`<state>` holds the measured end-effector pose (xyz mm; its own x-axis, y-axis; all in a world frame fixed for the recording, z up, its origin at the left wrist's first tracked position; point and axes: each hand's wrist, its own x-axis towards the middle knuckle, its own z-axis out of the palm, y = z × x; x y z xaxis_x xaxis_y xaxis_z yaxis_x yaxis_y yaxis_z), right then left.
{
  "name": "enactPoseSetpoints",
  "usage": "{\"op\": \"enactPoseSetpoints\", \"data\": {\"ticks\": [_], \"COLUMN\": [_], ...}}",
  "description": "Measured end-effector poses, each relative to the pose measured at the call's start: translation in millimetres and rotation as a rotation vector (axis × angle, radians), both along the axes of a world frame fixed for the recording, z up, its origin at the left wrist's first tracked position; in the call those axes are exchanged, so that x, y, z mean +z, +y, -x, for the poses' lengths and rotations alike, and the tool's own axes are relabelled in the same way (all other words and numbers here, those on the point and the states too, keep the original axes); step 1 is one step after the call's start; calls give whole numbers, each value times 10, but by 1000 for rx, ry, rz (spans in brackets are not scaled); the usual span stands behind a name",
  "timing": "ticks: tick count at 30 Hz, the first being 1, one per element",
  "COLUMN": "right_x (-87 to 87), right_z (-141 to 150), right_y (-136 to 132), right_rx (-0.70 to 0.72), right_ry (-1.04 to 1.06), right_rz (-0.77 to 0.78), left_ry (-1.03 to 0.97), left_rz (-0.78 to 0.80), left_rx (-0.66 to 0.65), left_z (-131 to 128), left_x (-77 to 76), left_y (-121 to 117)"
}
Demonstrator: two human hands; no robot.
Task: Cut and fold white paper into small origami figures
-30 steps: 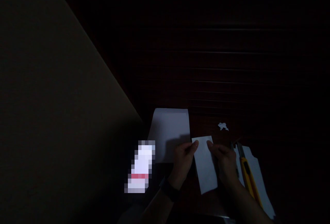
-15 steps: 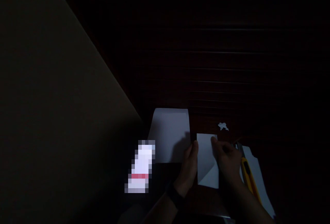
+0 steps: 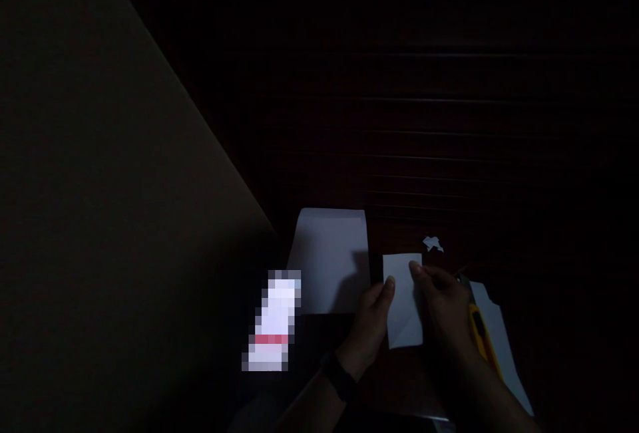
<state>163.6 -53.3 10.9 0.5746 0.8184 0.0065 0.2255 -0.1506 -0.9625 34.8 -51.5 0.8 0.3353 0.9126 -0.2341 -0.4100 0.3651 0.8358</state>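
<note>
A narrow white sheet of paper (image 3: 404,306) is held upright between my two hands, with a faint crease near its lower end. My left hand (image 3: 372,320) grips its left edge, the thumb lying on the front. At the upper right corner, my right hand (image 3: 442,296) pinches the paper between thumb and bent fingers. A dark band (image 3: 339,376) circles my left wrist. Just right of my right hand lies a yellow utility knife (image 3: 483,336) on white paper (image 3: 506,346).
A larger white sheet (image 3: 329,253) lies at the back left. In front of it glows a blurred, phone-like screen (image 3: 272,323). A small folded scrap of white paper (image 3: 432,243) sits behind my right hand. A pale wall or panel (image 3: 124,220) rises on the left; the surroundings are very dark.
The paper in my hands has lifted and tilted slightly, and its lower fold now shows less distinctly. My left thumb has moved further onto its front.
</note>
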Motion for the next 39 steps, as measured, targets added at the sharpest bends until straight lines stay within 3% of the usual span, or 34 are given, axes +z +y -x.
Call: {"op": "enactPoseSetpoints", "data": {"ticks": [7, 20, 29, 39], "right_x": [-83, -143, -173, -46], "right_z": [-19, 15, -17, 92], "right_y": [-10, -2, -11, -75], "right_rx": [262, 255, 208, 209], "right_ry": [261, 521, 335, 226], "right_rz": [101, 47, 60, -37], "left_ry": [-106, -197, -196, -110], "left_rz": [79, 99, 139, 111], "left_rx": [127, 31, 4, -17], "left_z": [30, 96, 118, 85], "left_x": [-8, 90, 72, 139], "left_y": [107, 136, 152, 161]}}
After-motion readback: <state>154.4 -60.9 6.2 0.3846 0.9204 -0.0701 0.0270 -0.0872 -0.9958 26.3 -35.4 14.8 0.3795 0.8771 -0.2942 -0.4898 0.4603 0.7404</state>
